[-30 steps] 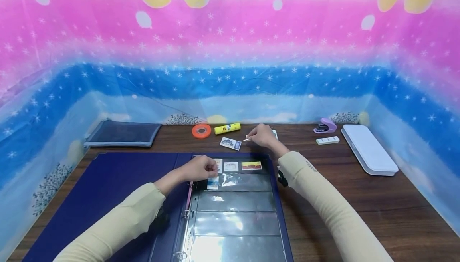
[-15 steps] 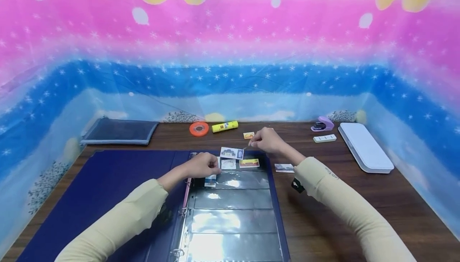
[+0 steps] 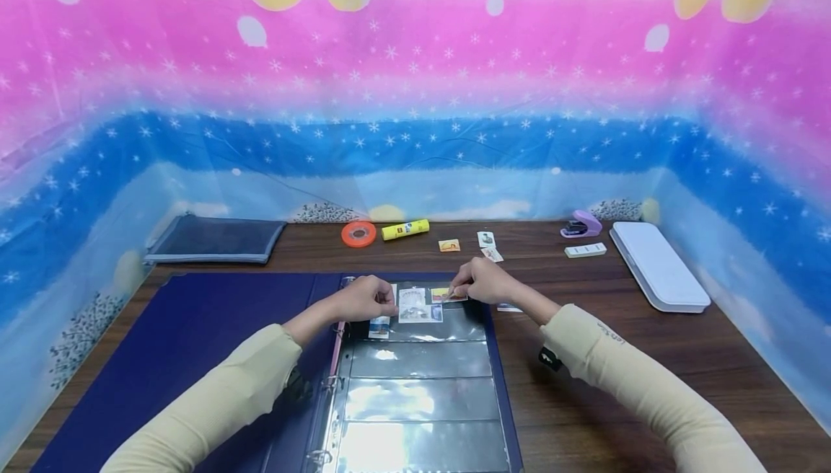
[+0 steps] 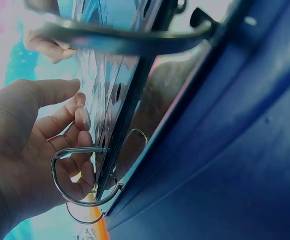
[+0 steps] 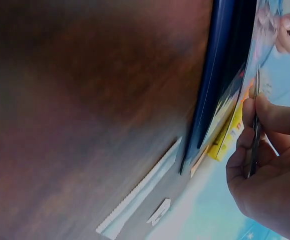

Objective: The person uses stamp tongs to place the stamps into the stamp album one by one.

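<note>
Navy binder (image 3: 195,329) lower left to centre; grey stamp (image 3: 419,314) over pocket page (image 3: 422,361); right hand (image 3: 487,282) pinches tweezers (image 5: 255,145); left hand (image 3: 363,298) part-curled at page, cannot tell if gripping.

Yellow stamp (image 3: 439,293) partly hidden behind the right fingers (image 3: 462,289)

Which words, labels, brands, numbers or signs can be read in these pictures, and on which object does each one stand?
None can be read with certainty.
Yellow glue stick: label too small.
Right sleeve: dark lettering, too blurred.
Stamps: any print too small.
</note>
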A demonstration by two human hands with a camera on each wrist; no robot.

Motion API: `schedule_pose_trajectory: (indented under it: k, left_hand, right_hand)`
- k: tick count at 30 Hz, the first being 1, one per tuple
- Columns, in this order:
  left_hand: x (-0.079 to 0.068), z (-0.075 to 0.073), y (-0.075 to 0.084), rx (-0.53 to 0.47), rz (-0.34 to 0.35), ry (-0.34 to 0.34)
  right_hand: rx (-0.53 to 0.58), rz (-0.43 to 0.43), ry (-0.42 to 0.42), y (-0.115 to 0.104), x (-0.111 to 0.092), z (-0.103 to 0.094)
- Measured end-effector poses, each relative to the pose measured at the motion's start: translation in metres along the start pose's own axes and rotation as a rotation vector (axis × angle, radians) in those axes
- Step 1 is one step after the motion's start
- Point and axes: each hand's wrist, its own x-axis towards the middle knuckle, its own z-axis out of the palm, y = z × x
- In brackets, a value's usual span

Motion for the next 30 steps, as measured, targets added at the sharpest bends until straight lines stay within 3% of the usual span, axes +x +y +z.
schedule_pose_trajectory:
  k: [20,27,30]
  left_hand:
    - [0.0003,0.0014,-0.0018,0.001,0.015,0.014]
    - [0.0034,0.0058,-0.0052,0.056,0.000,0.042]
    - [0.0037,0.0081,-0.0047,0.116,0.024,0.061]
  right_hand:
    - [-0.034,-0.053,-0.030,-0.0050,-0.0063,0.0059]
    - [-0.044,-0.089,-0.030,-0.0021,-0.0062,0.0064]
    - [-0.035,-0.093,-0.042,-0.0009,-0.0055,0.0047]
